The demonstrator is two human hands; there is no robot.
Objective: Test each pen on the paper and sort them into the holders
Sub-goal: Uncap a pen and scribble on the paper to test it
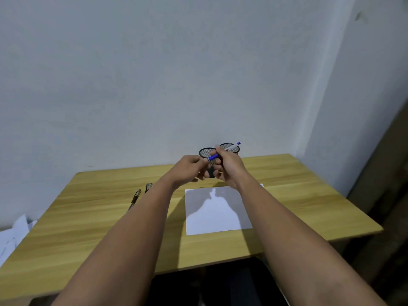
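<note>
Both hands are raised above the far half of the wooden table (pixel 298 195). My right hand (pixel 229 168) grips a blue and white pen (pixel 231 147) around its middle, with the blue end pointing up and right. My left hand (pixel 189 168) pinches the pen's lower blue tip end. Behind the hands stand two black mesh holders, the left holder (pixel 205 151) and the right holder (pixel 231 146), partly hidden. A white sheet of paper (pixel 217 212) lies flat below the hands. Two dark pens (pixel 136 196) (pixel 148 187) lie left of my left forearm.
A grey wall rises right behind the table. Crumpled white paper (pixel 13 235) lies off the table's left edge. A dark surface shows beneath the table's near edge.
</note>
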